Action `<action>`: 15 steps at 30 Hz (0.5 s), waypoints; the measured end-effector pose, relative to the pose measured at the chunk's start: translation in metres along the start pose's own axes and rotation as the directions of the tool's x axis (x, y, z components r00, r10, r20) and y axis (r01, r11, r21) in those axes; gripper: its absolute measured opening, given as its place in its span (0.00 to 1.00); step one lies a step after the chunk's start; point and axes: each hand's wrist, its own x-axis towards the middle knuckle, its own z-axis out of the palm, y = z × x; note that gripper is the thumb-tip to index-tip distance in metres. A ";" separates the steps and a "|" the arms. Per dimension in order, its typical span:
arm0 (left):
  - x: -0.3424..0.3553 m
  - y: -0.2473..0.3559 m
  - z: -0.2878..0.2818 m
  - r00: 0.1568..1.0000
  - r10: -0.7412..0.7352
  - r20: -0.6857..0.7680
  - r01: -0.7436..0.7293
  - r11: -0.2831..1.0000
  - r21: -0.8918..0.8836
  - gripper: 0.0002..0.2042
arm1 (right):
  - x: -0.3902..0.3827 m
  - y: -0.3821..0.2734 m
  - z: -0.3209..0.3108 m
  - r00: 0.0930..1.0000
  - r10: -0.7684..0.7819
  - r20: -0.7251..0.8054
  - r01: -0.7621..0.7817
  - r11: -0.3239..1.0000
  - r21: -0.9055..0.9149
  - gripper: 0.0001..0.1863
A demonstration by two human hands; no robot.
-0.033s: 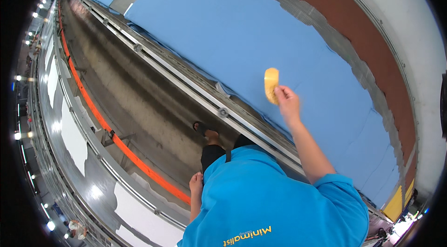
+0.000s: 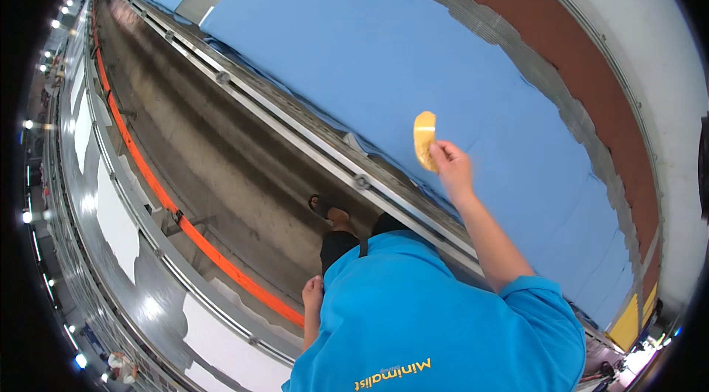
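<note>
My right hand point(image 2: 454, 170) is held out over a wide light-blue fabric sheet point(image 2: 354, 60). Between thumb and fingers it pinches a glossy yellow piece point(image 2: 425, 133), long, rounded at the end and slightly curved; I cannot make out its exact kind. The fingers hide its lower end. Low at my left side, beside my dark shorts, my left hand point(image 2: 312, 292) hangs with its fingers curled closed and nothing showing in it.
A metal rail point(image 2: 295, 137) edges the long table under the blue sheet. Beyond the sheet runs a reddish-brown strip point(image 2: 532, 23). Left of me lies a concrete aisle point(image 2: 207, 133), bordered by an orange rail point(image 2: 148, 170) and another table with white pieces point(image 2: 118, 222).
My right hand and the yellow piece have shifted slightly left and down over the blue sheet. My left hand stays at my side.
</note>
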 end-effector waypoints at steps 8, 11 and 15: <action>0.104 0.028 -0.144 0.968 -0.238 0.074 0.249 0.924 -0.291 0.15 | -0.028 -0.039 0.177 0.994 0.006 0.113 -0.004 1.000 -0.018 0.12; 0.144 0.045 -0.189 0.965 -0.256 0.057 0.262 0.930 -0.259 0.16 | -0.015 -0.048 0.215 0.991 -0.013 0.137 0.021 0.998 -0.051 0.13; 0.193 0.074 -0.231 0.957 -0.289 0.018 0.285 0.930 -0.232 0.17 | 0.018 -0.040 0.259 0.972 -0.234 0.026 0.236 0.966 -0.109 0.12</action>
